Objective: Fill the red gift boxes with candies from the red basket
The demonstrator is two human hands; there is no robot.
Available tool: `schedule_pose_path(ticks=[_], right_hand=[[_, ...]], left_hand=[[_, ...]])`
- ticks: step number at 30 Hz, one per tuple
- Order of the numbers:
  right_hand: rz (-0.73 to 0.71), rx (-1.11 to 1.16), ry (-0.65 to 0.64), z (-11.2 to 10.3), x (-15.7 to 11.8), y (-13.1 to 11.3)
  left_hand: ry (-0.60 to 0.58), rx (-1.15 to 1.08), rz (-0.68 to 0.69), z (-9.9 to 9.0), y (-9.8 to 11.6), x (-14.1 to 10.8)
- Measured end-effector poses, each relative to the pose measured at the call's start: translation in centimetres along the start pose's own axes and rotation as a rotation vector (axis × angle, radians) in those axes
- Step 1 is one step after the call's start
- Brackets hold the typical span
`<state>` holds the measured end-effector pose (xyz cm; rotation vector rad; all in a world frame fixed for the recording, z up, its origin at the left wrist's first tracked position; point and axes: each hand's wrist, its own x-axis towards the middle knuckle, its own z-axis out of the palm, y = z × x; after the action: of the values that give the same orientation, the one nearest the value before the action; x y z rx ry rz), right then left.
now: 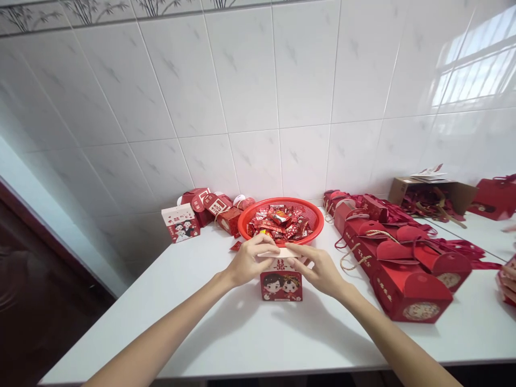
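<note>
A small red and white candy box (281, 286) with two cartoon figures on its front stands upright on the white table, in front of a red plastic basket (246, 215). My left hand (250, 259) pinches the left side of the box's pale top edge, thumb in front and fingers above. On the opposite side, my right hand (318, 267) grips that same top edge between thumb and fingers. Wrapped candies (282, 219) in red packets fill the basket behind my hands. The box's back is hidden.
A similar box (181, 222) stands at the left, beside several red gift boxes (217, 207). Rows of red boxes with rope handles (403, 269) line the right. Behind them lies a cardboard carton (455, 196) with ribbons. Another person's hand (510, 279) shows at the right edge.
</note>
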<state>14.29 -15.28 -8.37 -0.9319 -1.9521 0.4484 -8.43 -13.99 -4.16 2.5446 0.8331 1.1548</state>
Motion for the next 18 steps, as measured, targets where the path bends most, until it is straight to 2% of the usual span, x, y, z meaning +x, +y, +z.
schedule_pose_path(ticks=[5, 8, 10, 12, 16, 17, 18], right_hand=[[0.008, -0.051, -0.024, -0.3, 1.0, -0.9], [-0.080, -0.045, 0.041, -2.7, 2.2, -2.3], [-0.126, -0.072, 0.189, -6.0, 3.3, -3.5], [-0.123, -0.173, 0.407, -10.2, 4.6, -4.4], [0.075, -0.423, 0.923, -19.0, 7.4, -4.6], [0.135, -0.480, 1.009, -20.8, 7.9, -4.1], [0.197, -0.528, 1.034, -22.4, 8.3, -3.4]], left_hand=[[-0.086, -0.024, -0.085, -0.7, 0.0, 0.2], [-0.008, -0.097, -0.149, -2.4, 0.2, 1.2], [0.095, -0.134, -0.180, -4.2, 0.2, 2.1], [0.177, -0.113, -0.210, -6.2, 0.1, 2.8], [0.195, -0.011, -0.298, -10.0, -0.2, 3.0], [0.187, 0.005, -0.337, -10.7, -0.3, 2.8], [0.182, 0.015, -0.378, -11.4, -0.4, 2.5]])
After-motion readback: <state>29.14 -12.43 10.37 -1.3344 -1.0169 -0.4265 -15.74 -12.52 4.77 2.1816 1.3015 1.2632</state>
